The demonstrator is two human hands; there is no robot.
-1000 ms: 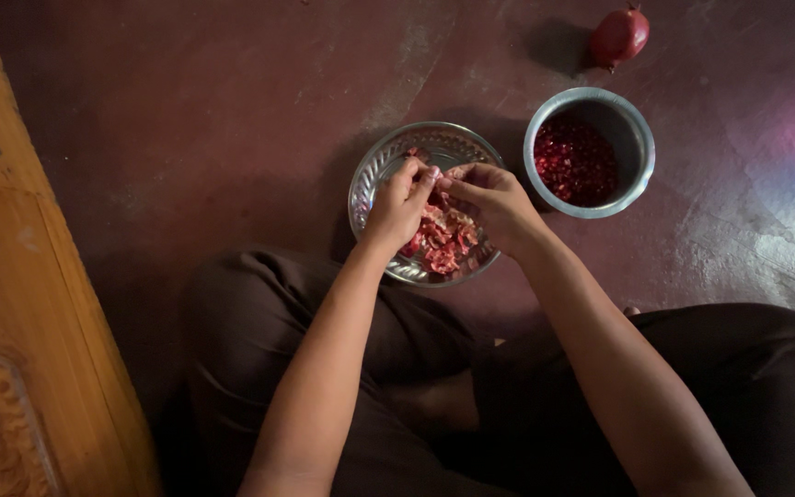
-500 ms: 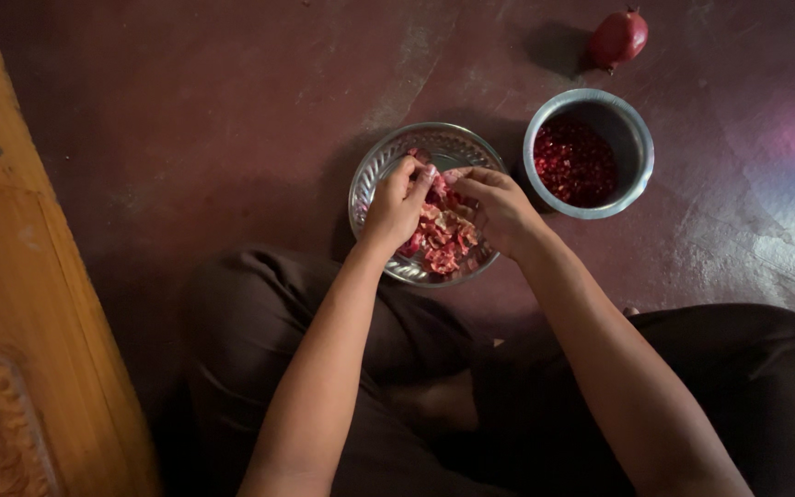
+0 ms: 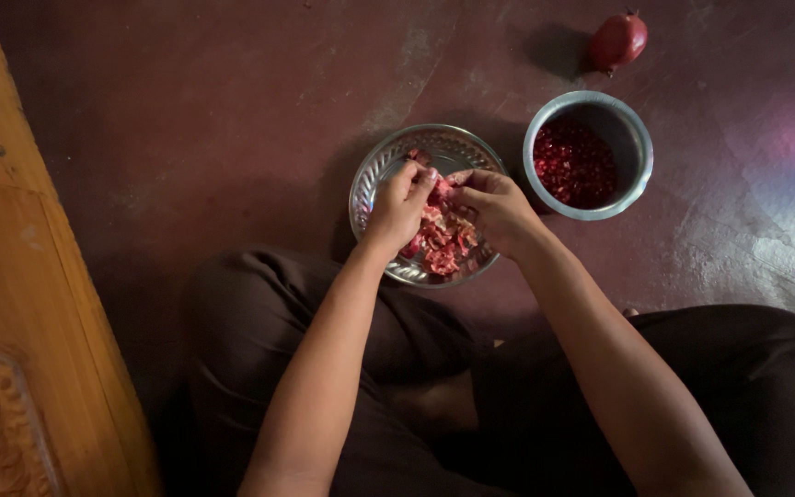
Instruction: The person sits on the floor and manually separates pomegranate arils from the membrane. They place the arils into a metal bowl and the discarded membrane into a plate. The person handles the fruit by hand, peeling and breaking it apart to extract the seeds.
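Two hands, left hand (image 3: 396, 210) and right hand (image 3: 499, 208), one patterned steel plate (image 3: 375, 173) with a heap of pomegranate pieces (image 3: 441, 241), one steel pot (image 3: 632, 129) of seeds (image 3: 575, 162), one whole pomegranate (image 3: 618, 40).

Home, floor-level food prep: person sits cross-legged on worn dark-red cement floor (image 3: 186, 120); steel plate (image 3: 372, 175) under the grip, steel pot (image 3: 637, 147) right of it, carved wooden furniture (image 3: 11, 304) far left.
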